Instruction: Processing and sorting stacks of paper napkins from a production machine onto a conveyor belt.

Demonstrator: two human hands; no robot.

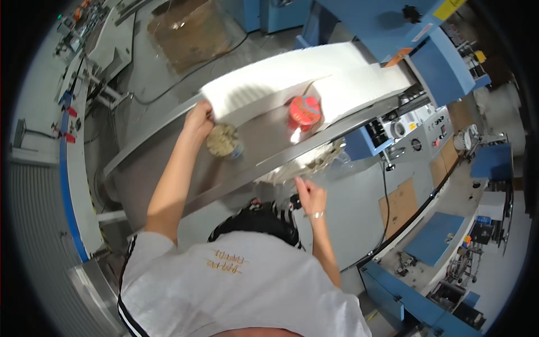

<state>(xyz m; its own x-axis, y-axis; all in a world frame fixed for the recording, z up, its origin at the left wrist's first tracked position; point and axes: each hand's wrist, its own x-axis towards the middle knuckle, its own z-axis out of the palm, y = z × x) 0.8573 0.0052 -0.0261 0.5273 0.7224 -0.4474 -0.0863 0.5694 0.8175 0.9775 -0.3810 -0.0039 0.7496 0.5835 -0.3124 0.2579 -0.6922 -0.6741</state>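
A long white stack of sheets or padding (264, 76) lies along a metal tray (168, 146). My left hand (199, 120) is at its left end, with curled fingers closed at the corner. Just right of that wrist stands a tub topped with a beige, lumpy mass (223, 140). A red round tub (305, 114) sits farther right in the tray, beside the white stack. My right hand (312, 198) is low, on my side of the tray, its fingers drawn together; whatever they hold is hidden. Near its fingertips is a bag of whitish, crumpled material (303, 164).
A blue machine (382, 25) stands at the far right end of the tray. To the right are a control panel (435, 132) and a bench with a blue plate (435, 238). Brown plastic-wrapped cardboard (191, 33) and a black cable (151, 103) lie on the floor beyond.
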